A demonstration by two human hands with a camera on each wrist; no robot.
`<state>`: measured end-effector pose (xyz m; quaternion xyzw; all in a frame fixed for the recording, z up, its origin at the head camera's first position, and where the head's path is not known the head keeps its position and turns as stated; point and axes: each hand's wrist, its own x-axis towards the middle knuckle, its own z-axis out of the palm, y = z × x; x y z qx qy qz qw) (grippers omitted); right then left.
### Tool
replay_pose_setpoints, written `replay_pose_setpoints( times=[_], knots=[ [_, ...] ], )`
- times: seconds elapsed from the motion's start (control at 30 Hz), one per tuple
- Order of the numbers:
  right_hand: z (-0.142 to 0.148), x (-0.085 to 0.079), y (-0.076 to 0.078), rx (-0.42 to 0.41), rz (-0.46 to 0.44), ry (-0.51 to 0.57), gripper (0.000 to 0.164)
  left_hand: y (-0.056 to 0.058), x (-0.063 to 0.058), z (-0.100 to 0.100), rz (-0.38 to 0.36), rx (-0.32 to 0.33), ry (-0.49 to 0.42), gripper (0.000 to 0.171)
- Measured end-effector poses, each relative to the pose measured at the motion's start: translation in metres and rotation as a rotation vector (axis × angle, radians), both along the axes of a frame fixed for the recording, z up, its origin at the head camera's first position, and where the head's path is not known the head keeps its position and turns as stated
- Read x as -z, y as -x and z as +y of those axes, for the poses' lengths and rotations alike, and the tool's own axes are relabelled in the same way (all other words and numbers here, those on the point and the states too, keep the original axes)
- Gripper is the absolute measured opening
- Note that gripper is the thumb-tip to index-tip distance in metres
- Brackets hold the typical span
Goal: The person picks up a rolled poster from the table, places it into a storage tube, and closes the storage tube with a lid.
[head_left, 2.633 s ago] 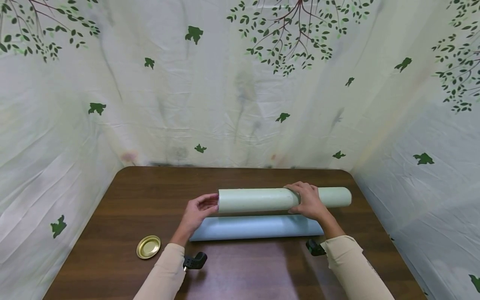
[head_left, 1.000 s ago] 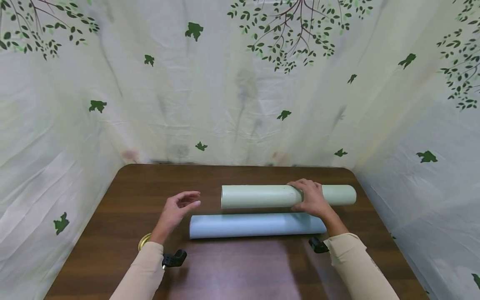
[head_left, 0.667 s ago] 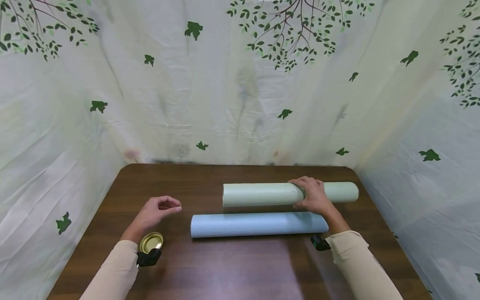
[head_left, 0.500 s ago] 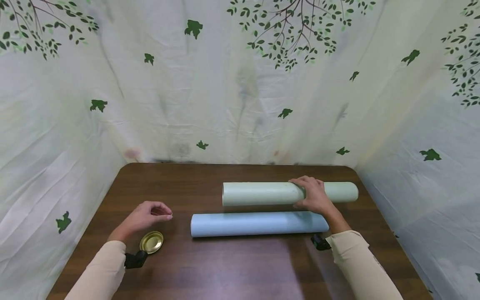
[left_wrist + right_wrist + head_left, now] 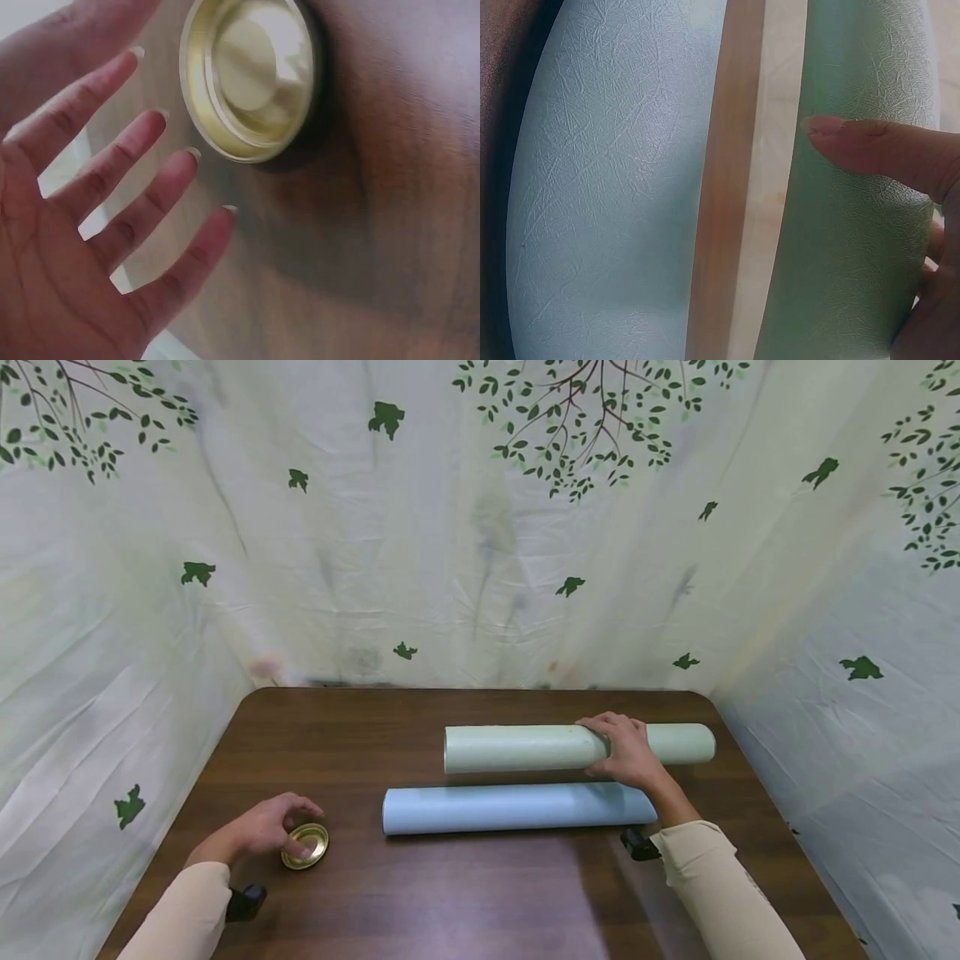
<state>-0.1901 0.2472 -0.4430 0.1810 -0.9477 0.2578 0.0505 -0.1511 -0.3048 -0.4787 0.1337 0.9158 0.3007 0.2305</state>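
My right hand (image 5: 626, 750) grips a long pale green tube (image 5: 517, 748) from above, near its right half; the thumb lies along its near side in the right wrist view. Whether the green tube touches the table, I cannot tell. Nearer to me lies a light blue tube (image 5: 517, 808) of similar length, roughly parallel to it. My left hand (image 5: 262, 828) hovers at a round gold-coloured metal lid (image 5: 315, 843), its thumb overlapping the lid in the head view. In the left wrist view its fingers (image 5: 161, 199) are spread beside the lid (image 5: 247, 67), holding nothing.
A brown wooden table (image 5: 465, 902) bears everything. White cloth (image 5: 480, 568) printed with leaves and birds hangs behind the table and along both sides. Each wrist wears a black camera (image 5: 246, 903).
My left hand has left the green tube's left end and moved left and towards me to the gold lid. The right hand keeps hold of the green tube, which shifted slightly rightward and away.
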Motion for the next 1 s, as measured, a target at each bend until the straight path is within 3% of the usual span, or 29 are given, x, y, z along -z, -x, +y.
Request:
replay_pose_setpoints(
  times=[0.27, 0.5, 1.0],
  knots=[
    [-0.002, -0.002, -0.001, 0.0, 0.003, 0.004, 0.073, -0.007, 0.018, -0.002, 0.057, 0.01, 0.004, 0.073],
    [-0.002, -0.001, -0.002, 0.001, 0.006, 0.002, 0.074, -0.015, 0.03, -0.002, 0.075, -0.064, 0.066, 0.079],
    [-0.003, 0.003, -0.002, -0.004, 0.019, 0.002, 0.074, -0.017, 0.037, 0.001, 0.119, -0.057, 0.105, 0.064]
  ],
)
